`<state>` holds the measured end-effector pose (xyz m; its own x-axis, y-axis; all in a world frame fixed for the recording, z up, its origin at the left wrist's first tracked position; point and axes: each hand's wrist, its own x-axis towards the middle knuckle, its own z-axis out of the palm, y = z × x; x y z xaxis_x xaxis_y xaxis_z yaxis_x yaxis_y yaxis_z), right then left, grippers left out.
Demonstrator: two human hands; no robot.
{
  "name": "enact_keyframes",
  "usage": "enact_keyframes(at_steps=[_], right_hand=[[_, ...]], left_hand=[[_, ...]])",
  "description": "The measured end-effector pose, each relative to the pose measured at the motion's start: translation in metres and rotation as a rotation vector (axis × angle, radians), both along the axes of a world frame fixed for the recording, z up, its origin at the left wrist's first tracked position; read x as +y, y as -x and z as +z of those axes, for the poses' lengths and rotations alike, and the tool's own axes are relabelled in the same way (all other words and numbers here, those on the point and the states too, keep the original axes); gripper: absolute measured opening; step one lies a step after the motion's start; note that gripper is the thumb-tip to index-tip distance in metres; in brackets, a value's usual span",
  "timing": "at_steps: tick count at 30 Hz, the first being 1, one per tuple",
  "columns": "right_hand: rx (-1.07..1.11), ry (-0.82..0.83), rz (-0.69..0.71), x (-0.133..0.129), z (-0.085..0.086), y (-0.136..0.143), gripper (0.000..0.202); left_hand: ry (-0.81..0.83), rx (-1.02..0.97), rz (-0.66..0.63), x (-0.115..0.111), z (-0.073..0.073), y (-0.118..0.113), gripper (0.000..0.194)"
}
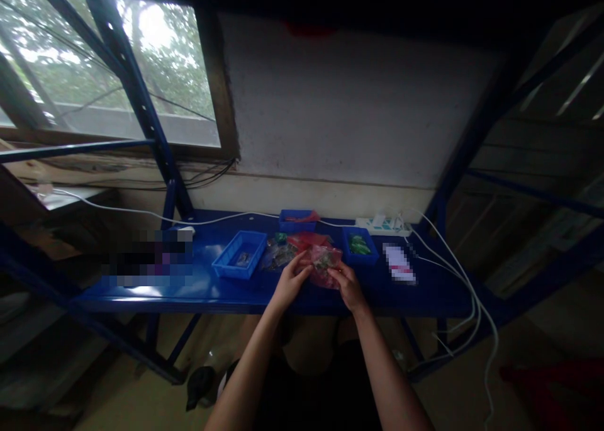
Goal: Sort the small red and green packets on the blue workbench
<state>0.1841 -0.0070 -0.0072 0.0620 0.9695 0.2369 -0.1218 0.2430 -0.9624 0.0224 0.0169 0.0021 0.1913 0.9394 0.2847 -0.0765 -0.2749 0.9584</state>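
Note:
Between my two hands, near the front edge of the blue shelf, is a pink see-through plastic bag (323, 274) with small greyish contents too blurred to name. My left hand (293, 280) grips its left side, thumb and fingers closed on the film. On the right side, my right hand (348, 285) pinches the same bag. Just behind it lies more red plastic film (309, 239). Clear plastic bags (279, 255) with small parts lie left of my hands, a green packet (280, 236) at their back.
A blue tray (240, 255) with a small clear packet stands left. Another blue tray (360, 245) holds green packets; a third (297, 221) at the back holds red film. Right are a power strip (383, 224), a phone-like object (399, 262) and white cables (472, 292). Blue posts (163, 160) frame the shelf.

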Motion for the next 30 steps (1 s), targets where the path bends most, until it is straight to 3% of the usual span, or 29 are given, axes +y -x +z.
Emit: enact_keyframes(at_steps=[4, 14, 30], right_hand=[[-0.02, 0.007, -0.006, -0.0019, 0.0027, 0.0015, 0.027], [-0.043, -0.017, -0.045, 0.0009, -0.0002, 0.0029, 0.031], [-0.036, -0.023, -0.091, 0.0033, -0.0032, 0.0, 0.023]], left_hand=[[0.043, 0.059, -0.014, -0.0035, 0.0, -0.0009, 0.031], [0.078, 0.049, -0.022, -0.0056, 0.0064, -0.0008, 0.033], [0.078, 0.007, -0.004, -0.0034, 0.0015, -0.0008, 0.034]])
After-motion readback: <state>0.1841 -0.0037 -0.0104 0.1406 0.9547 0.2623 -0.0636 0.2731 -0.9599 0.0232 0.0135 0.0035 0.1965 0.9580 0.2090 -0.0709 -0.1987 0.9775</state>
